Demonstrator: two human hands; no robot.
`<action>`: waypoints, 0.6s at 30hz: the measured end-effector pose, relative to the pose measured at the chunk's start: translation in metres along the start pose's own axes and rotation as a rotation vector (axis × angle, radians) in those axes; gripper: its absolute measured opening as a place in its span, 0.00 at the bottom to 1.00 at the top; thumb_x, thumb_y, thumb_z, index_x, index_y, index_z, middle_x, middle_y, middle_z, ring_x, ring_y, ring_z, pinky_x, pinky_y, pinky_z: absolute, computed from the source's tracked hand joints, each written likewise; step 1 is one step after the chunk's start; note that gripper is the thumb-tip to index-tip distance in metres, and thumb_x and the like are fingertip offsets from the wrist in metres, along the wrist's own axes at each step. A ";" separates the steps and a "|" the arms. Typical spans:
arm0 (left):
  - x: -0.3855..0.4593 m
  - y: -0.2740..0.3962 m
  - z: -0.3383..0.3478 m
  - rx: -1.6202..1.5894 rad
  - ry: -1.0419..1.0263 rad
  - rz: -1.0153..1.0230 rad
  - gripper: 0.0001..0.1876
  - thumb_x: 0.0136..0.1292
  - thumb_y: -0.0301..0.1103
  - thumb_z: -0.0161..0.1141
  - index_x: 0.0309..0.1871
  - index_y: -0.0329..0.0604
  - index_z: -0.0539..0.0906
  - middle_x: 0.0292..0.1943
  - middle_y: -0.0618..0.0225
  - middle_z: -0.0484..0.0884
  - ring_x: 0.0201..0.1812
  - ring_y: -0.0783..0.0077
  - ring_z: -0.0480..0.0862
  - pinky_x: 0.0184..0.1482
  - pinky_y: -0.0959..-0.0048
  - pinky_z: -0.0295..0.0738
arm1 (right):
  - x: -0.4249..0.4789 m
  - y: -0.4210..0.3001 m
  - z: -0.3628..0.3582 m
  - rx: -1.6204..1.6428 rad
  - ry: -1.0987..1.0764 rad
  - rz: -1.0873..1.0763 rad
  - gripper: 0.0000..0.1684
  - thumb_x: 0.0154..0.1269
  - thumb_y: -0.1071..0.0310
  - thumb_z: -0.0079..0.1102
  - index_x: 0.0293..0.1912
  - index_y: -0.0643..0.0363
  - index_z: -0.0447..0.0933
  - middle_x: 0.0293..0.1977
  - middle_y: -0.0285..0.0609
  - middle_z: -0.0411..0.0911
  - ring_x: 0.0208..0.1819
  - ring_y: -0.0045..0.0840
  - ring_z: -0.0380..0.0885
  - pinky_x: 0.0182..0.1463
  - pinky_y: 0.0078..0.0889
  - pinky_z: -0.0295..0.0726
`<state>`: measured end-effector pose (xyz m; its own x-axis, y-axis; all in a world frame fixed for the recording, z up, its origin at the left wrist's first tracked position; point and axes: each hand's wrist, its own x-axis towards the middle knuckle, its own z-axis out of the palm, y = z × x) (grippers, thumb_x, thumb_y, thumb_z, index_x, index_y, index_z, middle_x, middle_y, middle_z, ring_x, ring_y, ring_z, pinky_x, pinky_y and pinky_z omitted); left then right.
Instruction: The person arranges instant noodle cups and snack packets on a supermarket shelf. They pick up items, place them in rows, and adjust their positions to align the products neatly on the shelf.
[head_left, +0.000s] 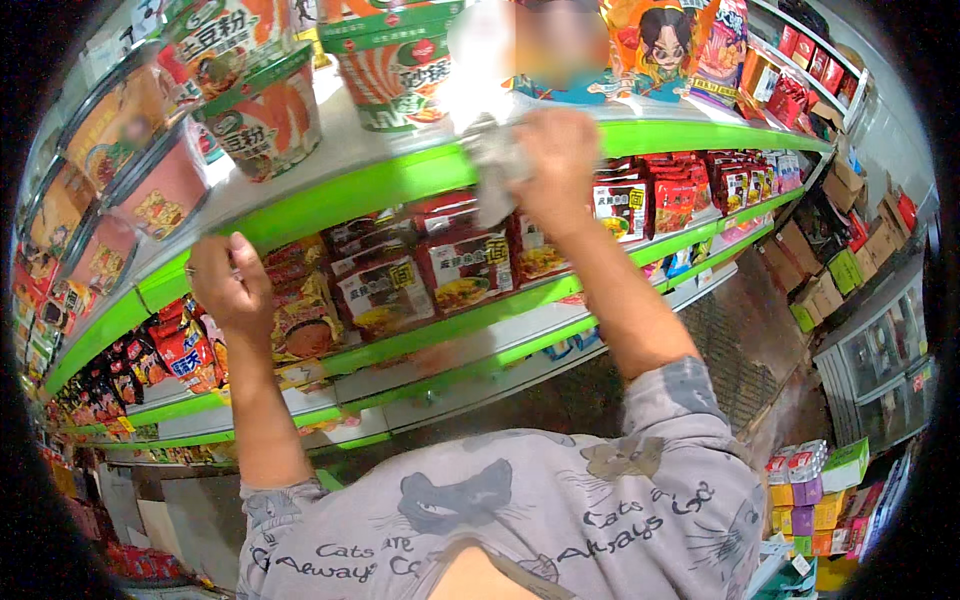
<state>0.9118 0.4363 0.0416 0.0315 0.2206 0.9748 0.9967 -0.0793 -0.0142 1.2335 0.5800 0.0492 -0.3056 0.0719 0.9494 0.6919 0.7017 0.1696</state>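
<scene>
My right hand (556, 166) is shut on a crumpled pale grey cloth (493, 169) at the front edge of the upper shelf. It is slightly blurred, and the cloth hangs over the shelf's green edge strip (360, 189). Left of the cloth stand paper noodle tubs, one (394, 75) near it and two stacked, the lower one (262, 124) farther left. Snack bags (660, 56) stand upright to the right. My left hand (229, 281), loosely curled with the thumb raised, is at the green edge on the left; its fingers are partly hidden, and nothing shows in it.
Red noodle packets (465, 274) fill the shelf below. Large lidded bowls (154, 180) are stacked at the far left. On the right, cardboard boxes (795, 247) sit near the floor beside a glass-fronted cabinet (885, 352). Small colourful boxes (814, 495) are piled at lower right.
</scene>
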 end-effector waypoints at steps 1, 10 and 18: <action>0.000 -0.001 0.003 0.020 0.021 0.007 0.12 0.65 0.31 0.51 0.25 0.37 0.70 0.23 0.54 0.68 0.26 0.50 0.69 0.31 0.57 0.62 | -0.013 0.040 -0.011 -0.104 -0.025 0.072 0.20 0.35 0.69 0.66 0.36 0.55 0.75 0.42 0.44 0.75 0.47 0.43 0.71 0.52 0.47 0.66; 0.008 0.002 0.020 0.109 0.063 -0.021 0.12 0.65 0.32 0.48 0.26 0.35 0.68 0.23 0.52 0.68 0.28 0.49 0.69 0.33 0.57 0.62 | -0.080 0.313 -0.105 -0.654 0.010 0.404 0.16 0.58 0.56 0.62 0.41 0.56 0.78 0.40 0.45 0.79 0.46 0.42 0.76 0.53 0.48 0.69; 0.007 -0.003 0.027 0.158 0.133 0.013 0.11 0.64 0.31 0.48 0.26 0.34 0.68 0.23 0.51 0.67 0.27 0.48 0.69 0.32 0.59 0.62 | -0.053 0.201 -0.061 -0.271 0.166 0.327 0.13 0.41 0.67 0.65 0.30 0.60 0.76 0.28 0.49 0.75 0.37 0.46 0.74 0.41 0.49 0.70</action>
<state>0.9113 0.4640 0.0422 0.0445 0.0896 0.9950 0.9959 0.0745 -0.0513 1.4288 0.6741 0.0487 0.0510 0.1289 0.9903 0.8877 0.4485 -0.1041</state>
